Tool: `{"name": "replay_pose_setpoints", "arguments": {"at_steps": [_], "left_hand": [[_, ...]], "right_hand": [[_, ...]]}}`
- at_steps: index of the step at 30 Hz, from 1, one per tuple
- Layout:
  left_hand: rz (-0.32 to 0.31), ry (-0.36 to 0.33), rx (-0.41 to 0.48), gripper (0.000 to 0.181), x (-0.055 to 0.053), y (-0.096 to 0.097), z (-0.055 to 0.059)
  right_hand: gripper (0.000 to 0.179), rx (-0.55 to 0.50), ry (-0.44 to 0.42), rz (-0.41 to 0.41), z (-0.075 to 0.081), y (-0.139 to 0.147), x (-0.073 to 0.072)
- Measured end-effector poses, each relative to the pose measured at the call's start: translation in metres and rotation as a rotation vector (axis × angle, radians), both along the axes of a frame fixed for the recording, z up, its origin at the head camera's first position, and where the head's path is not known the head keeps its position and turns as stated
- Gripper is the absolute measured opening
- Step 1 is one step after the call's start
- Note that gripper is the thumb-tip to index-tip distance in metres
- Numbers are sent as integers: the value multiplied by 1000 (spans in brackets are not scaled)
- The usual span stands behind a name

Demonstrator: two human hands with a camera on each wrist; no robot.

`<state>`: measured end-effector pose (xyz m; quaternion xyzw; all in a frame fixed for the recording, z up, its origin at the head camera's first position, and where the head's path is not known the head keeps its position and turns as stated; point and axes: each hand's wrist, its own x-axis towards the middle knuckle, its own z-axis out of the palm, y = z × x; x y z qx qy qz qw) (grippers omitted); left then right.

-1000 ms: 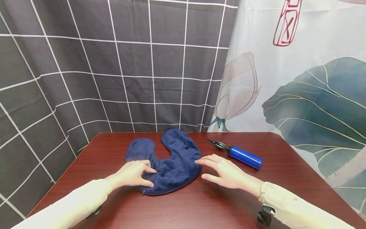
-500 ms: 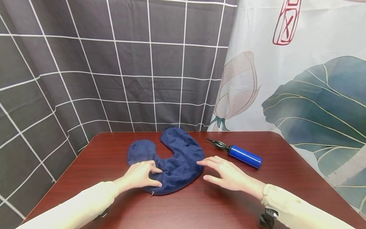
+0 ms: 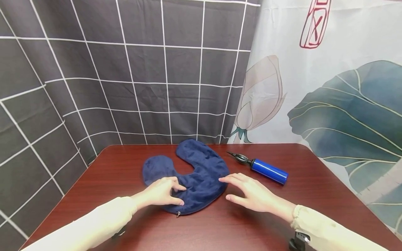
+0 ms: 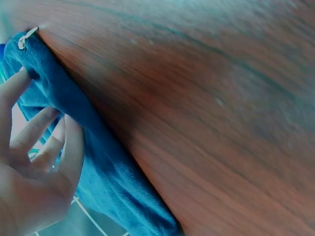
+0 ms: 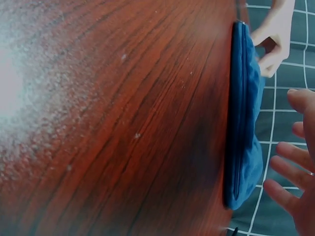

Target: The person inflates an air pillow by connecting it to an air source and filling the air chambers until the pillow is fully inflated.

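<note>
A navy, U-shaped neck pillow (image 3: 204, 177) lies flat and wrinkled on the dark red wooden table (image 3: 207, 230). My left hand (image 3: 160, 191) rests on its lower left part, thumb and index finger spread, fingertips pressing the fabric. In the left wrist view those fingers (image 4: 74, 147) are fairly straight against the cloth, near a small zipper pull (image 4: 25, 38). My right hand (image 3: 251, 191) is at the pillow's right edge, fingers apart and slightly bent, holding nothing. From the right wrist view, a gap shows between the right fingers (image 5: 290, 162) and the pillow (image 5: 245, 118).
A blue hand pump (image 3: 269, 170) with a black nozzle lies behind my right hand, toward the table's back right. A dark grid-patterned curtain (image 3: 147, 69) and a white curtain with plant prints (image 3: 282, 115) hang behind the table.
The pillow has slid and turned slightly to the right under my left hand, its zipper pull moving right as well. My right hand has shifted a little to the right.
</note>
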<state>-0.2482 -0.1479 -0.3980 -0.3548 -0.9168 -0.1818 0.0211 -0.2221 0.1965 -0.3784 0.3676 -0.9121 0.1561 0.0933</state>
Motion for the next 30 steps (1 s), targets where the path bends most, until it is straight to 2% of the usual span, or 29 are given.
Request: {"name": "replay_pose_setpoints", "arguments": {"at_steps": [6, 11, 18, 24, 27, 30], "left_hand": [[-76, -84, 106, 44, 1, 5, -2], [-132, -134, 142, 45, -3, 7, -6], [-237, -194, 99, 52, -10, 8, -3], [-272, -261, 68, 58, -11, 9, 1], [-279, -258, 55, 59, -12, 10, 1], [-292, -221, 50, 60, -13, 12, 1]], "right_hand": [[48, 1, 7, 3, -1, 1, 2], [48, 0, 14, -5, -2, 3, 3], [46, -5, 0, -32, 0, 6, 5], [43, 5, -23, -52, 1, 8, 7], [42, 5, -29, -58, 1, 9, 8], [41, 3, -36, -57, 1, 9, 9]]}}
